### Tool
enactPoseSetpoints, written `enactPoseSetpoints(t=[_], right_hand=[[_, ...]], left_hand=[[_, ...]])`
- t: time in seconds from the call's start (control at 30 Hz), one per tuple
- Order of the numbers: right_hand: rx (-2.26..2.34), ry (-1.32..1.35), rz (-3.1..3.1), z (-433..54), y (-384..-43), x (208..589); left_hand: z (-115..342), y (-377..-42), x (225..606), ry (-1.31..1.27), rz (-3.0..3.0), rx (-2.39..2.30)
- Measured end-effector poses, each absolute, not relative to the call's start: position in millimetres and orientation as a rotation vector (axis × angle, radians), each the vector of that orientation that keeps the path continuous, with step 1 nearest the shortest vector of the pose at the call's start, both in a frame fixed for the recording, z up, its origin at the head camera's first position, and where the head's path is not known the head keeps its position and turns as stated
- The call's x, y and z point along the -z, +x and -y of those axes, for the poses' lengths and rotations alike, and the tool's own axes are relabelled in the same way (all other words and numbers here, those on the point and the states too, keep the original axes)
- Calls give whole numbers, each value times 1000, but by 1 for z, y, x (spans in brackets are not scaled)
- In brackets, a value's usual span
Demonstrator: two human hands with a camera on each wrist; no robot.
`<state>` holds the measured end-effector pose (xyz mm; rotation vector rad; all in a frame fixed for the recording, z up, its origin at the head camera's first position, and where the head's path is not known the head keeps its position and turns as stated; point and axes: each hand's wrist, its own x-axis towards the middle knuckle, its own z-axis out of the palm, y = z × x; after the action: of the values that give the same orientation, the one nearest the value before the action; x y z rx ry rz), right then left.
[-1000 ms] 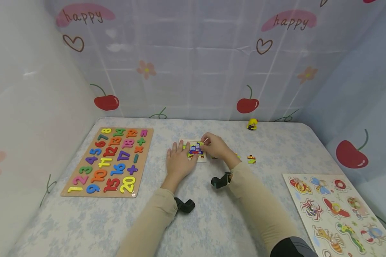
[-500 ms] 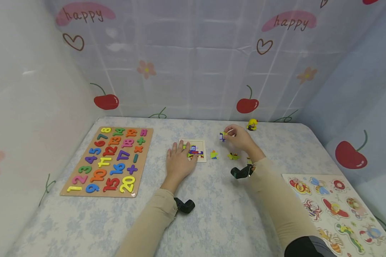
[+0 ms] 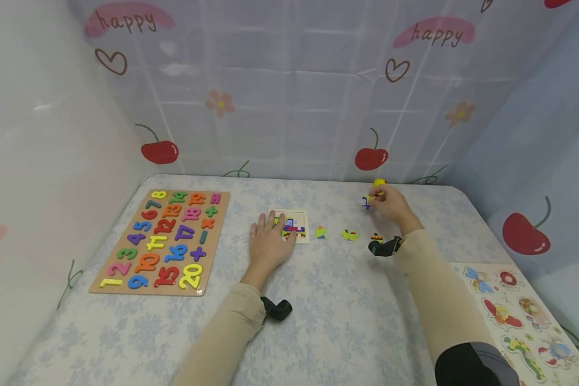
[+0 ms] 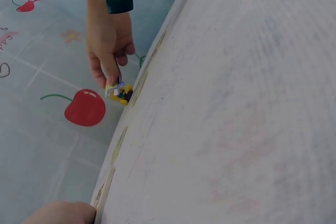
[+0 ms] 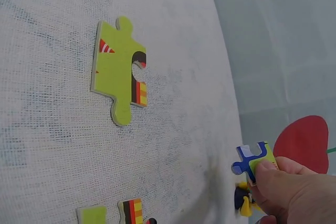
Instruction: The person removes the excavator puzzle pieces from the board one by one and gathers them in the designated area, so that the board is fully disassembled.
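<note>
Soft light puts faint glare on the glossy white sheet (image 3: pixel 45 128) at left, diffuse shadows on the blue-mottled white tablecloth (image 3: pixel 328 316); the left wrist view is dim.

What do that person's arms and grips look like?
Long beige sleeves cover the arms, with a black gadget at each wrist. A black-and-grey band shows higher up the right arm. The left grip and right grip wear no gloves.
</note>
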<state>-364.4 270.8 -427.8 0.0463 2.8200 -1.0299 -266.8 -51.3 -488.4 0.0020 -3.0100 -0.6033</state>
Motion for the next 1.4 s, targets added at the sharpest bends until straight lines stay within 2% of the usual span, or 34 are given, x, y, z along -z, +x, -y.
enactPoseSetpoints(t=[1.4], right_hand=[[400,79,-2976,-256,-354,435]], left_hand=[[52,-264,486,-5,2982,647]])
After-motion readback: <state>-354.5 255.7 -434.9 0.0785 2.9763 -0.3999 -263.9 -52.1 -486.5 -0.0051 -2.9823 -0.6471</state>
